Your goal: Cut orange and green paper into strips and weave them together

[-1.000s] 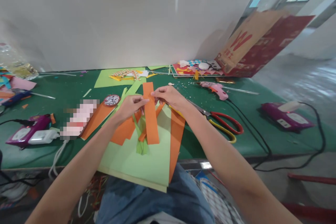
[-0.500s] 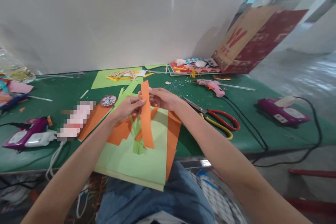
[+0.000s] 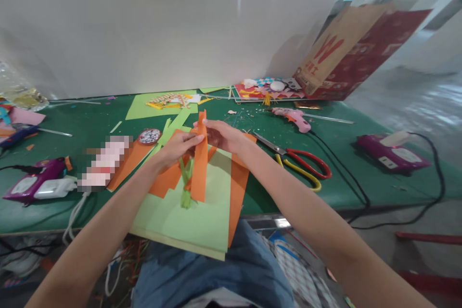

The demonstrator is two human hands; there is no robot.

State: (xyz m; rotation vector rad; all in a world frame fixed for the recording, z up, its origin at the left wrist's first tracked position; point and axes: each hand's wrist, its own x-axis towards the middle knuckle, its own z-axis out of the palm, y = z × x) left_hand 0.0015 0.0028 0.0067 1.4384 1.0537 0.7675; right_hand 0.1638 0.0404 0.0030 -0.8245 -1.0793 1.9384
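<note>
Between my two hands an orange paper strip (image 3: 199, 175) is pinched near its top and hangs down over the papers. My left hand (image 3: 180, 147) grips its left edge with thumb and fingers. From the other side my right hand (image 3: 224, 135) pinches the upper part, where the strip bends. Right behind and below it are narrow green paper strips (image 3: 186, 197), bunched together and partly hidden. Light green paper sheets (image 3: 180, 224) lie under my hands, with cut orange paper (image 3: 162, 180) on top and an orange sheet (image 3: 238, 197) under the right side.
Scissors with red and yellow handles (image 3: 306, 166) lie right of the papers. Beyond are a pink glue gun (image 3: 294, 118) and a purple box with a cord (image 3: 391, 156). A round tin (image 3: 149, 136) and a blurred pink item (image 3: 104, 163) lie left. A paper bag (image 3: 346, 53) stands at the back.
The orange strip has turned and now bends lengthwise near its top, its lower end shifted slightly left. Both hands have stayed closed on it, with small finger movements.
</note>
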